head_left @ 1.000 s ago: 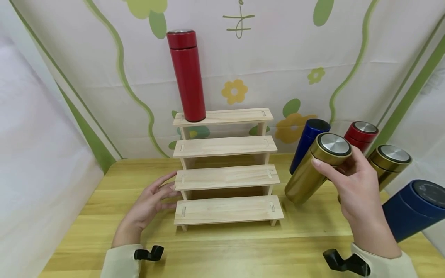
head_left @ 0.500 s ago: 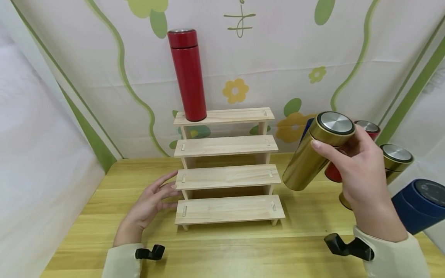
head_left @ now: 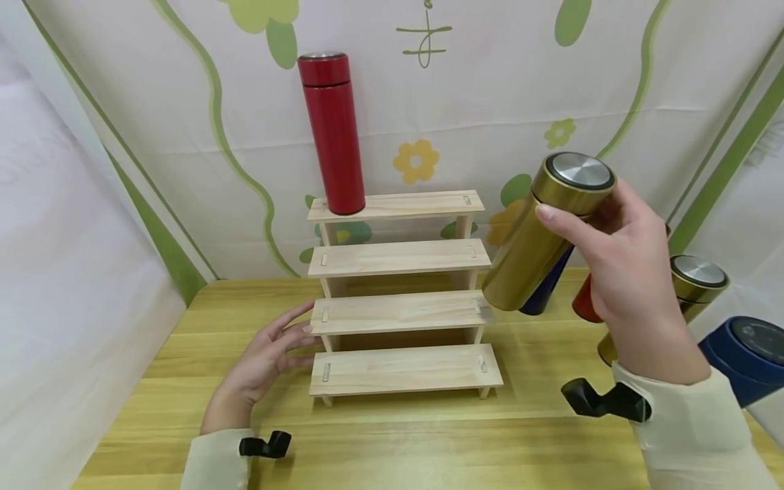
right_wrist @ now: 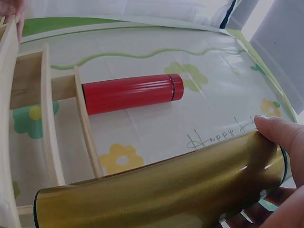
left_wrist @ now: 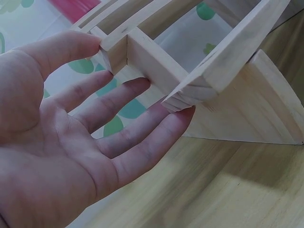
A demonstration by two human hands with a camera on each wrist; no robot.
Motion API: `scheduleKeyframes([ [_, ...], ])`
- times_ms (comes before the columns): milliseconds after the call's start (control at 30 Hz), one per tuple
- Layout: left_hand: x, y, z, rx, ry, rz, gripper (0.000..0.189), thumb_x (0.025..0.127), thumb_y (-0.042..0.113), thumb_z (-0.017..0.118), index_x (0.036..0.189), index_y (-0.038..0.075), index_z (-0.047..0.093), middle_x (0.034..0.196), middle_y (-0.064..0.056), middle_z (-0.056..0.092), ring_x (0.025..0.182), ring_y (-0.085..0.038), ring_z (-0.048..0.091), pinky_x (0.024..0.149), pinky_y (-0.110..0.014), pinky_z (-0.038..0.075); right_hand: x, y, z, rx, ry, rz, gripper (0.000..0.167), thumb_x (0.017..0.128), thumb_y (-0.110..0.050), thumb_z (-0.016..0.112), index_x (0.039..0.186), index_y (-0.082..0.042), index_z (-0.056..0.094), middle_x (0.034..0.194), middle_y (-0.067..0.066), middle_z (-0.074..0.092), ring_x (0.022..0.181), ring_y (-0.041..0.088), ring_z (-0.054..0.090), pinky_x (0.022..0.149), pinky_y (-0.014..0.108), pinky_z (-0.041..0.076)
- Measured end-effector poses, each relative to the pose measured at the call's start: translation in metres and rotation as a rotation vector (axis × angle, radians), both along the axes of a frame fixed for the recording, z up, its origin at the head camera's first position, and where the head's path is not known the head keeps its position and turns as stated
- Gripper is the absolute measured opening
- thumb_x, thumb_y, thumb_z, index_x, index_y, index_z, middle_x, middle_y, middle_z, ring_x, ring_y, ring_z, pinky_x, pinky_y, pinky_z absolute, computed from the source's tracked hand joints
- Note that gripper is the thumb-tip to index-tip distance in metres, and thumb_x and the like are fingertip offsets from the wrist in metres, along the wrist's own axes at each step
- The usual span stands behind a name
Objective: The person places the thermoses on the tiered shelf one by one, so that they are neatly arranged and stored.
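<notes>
One table (head_left: 380, 449) is topped by a four-step wooden rack (head_left: 404, 371), its highest step occupied by a red bottle (head_left: 335, 146). Right of the rack, a gold bottle (head_left: 527, 245) is held aloft, pinched in the fingers of the right hand (head_left: 633, 262); the rack is touched by the left hand (head_left: 265, 357), its fingers spread.

White cloth (head_left: 490, 88) printed with green vines (head_left: 216, 102) and orange flowers (head_left: 404, 163) hangs behind the yellowish wood-grain tabletop (head_left: 398, 446), more white fabric (head_left: 73, 272) draping the left side.
</notes>
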State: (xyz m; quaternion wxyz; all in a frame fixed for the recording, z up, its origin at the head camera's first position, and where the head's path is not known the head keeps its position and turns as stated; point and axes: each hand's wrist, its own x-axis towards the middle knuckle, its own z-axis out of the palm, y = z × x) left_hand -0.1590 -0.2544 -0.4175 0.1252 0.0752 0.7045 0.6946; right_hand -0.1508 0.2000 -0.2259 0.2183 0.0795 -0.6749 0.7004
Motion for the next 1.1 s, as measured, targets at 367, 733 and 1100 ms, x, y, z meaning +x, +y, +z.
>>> scheduleKeyframes([
  [367, 0.0, 0.0, -0.001, 0.006, -0.005, 0.01, 0.063, 0.113, 0.026, 0.057, 0.17, 0.015, 0.033, 0.147, -0.002, 0.063, 0.124, -0.019, 0.069, 0.102, -0.05, 0.061, -0.023, -0.021, 0.033, -0.054, -0.003, 0.113, 0.056, 0.09, -0.012, 0.088, 0.142, -0.017, 0.067, 0.134, 0.003, 0.066, 0.124, 0.023, 0.058, 0.1, 0.029, 0.048],
  [733, -0.001, 0.0, -0.002, 0.002, -0.001, 0.001, 0.062, 0.113, 0.027, 0.056, 0.17, 0.016, 0.032, 0.154, -0.01, 0.059, 0.125, -0.02, 0.068, 0.103, -0.051, 0.06, -0.059, -0.04, 0.065, -0.105, -0.048, 0.154, 0.053, 0.091, -0.019, 0.088, 0.139, -0.019, 0.067, 0.136, 0.002, 0.064, 0.128, 0.023, 0.057, 0.12, 0.047, 0.037],
  [1100, -0.002, 0.005, -0.002, 0.011, -0.005, 0.006, 0.063, 0.113, 0.026, 0.056, 0.17, 0.015, 0.032, 0.156, -0.013, 0.058, 0.124, -0.02, 0.068, 0.103, -0.051, 0.061, -0.093, -0.058, 0.091, -0.046, -0.04, 0.126, 0.054, 0.089, -0.023, 0.091, 0.137, -0.02, 0.067, 0.129, -0.001, 0.061, 0.123, 0.019, 0.056, 0.117, 0.039, 0.043],
])
